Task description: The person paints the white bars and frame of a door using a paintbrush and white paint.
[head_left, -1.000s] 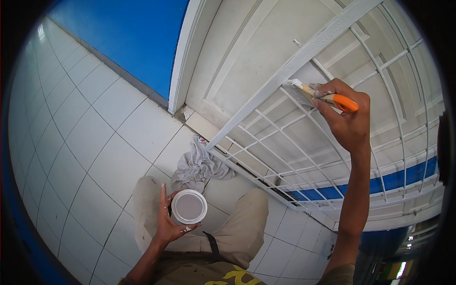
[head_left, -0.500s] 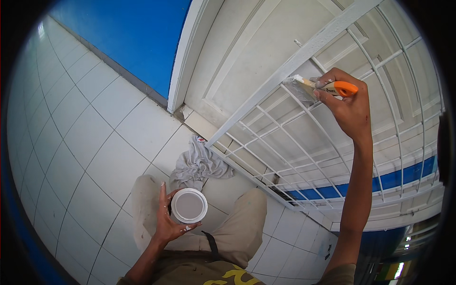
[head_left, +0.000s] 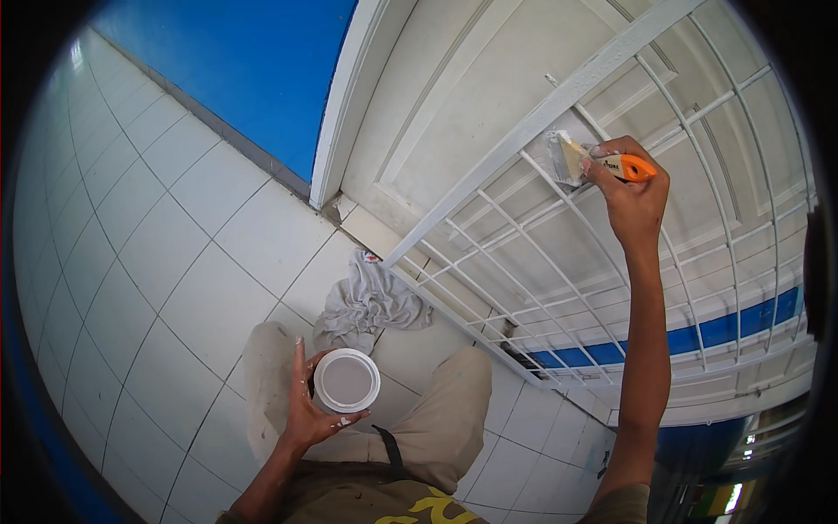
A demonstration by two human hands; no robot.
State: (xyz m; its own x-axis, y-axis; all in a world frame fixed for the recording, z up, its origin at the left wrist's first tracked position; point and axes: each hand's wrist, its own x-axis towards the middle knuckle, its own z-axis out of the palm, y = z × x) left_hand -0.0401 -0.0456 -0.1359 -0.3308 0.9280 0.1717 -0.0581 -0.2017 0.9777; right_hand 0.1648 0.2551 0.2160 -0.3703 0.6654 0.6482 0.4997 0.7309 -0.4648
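Note:
My right hand (head_left: 630, 185) is closed round a paintbrush (head_left: 642, 168) with an orange-tipped handle. White paint coats its bristles, which lie against the bars of a white metal grille (head_left: 579, 106) near its frame. My left hand (head_left: 311, 403) grips a round tub of paint (head_left: 347, 381) from its left side, thumb and fingers spread round the rim. The tub is upright over my lap, and pale greyish-white paint shows inside. Specks of white paint mark the fingers of both hands.
Behind the grille stands a white panelled door (head_left: 436, 113). A crumpled grey cloth (head_left: 371, 301) lies on the tiled floor (head_left: 175, 253) by the grille's lower corner. A blue wall panel (head_left: 244, 70) rises at the upper left, beside a white door frame (head_left: 336, 122).
My right hand and the paintbrush have shifted slightly down and to the left, with the bristles turned along the bar. My left hand and the tub stay in place.

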